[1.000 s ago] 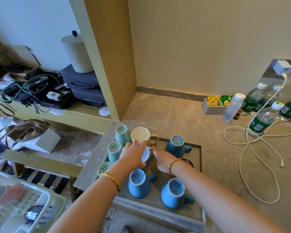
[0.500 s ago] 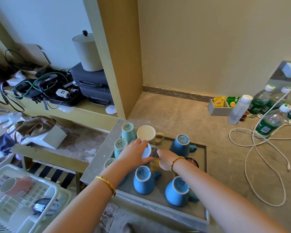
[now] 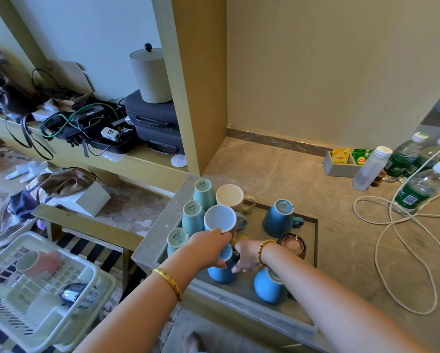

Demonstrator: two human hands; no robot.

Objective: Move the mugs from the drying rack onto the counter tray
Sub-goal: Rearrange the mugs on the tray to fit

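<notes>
The grey counter tray (image 3: 313, 240) holds several upside-down mugs: teal tumblers (image 3: 193, 212), a cream mug (image 3: 233, 197), blue mugs (image 3: 280, 217) (image 3: 267, 286) and a brown cup (image 3: 291, 247). My left hand (image 3: 208, 247) is closed on the near side of a grey-blue mug (image 3: 220, 219), which stands upside down in the tray. It also overlaps another blue mug (image 3: 221, 275). My right hand (image 3: 247, 253) reaches down between the mugs, fingers curled; what they touch is hidden. The white drying rack (image 3: 91, 276) at lower left holds a pink mug (image 3: 38, 263) and a dark item (image 3: 74, 294).
Right of the tray a white cable (image 3: 397, 250) loops over the stone counter. Water bottles (image 3: 415, 192), a clear bottle (image 3: 370, 169) and a tea-bag box (image 3: 341, 166) stand at the back right. A wooden partition (image 3: 201, 98) rises left of the counter.
My left hand has slid back toward me off the grey-blue mug's base, which now shows. My right hand has dropped lower between the mugs. The view has shifted slightly.
</notes>
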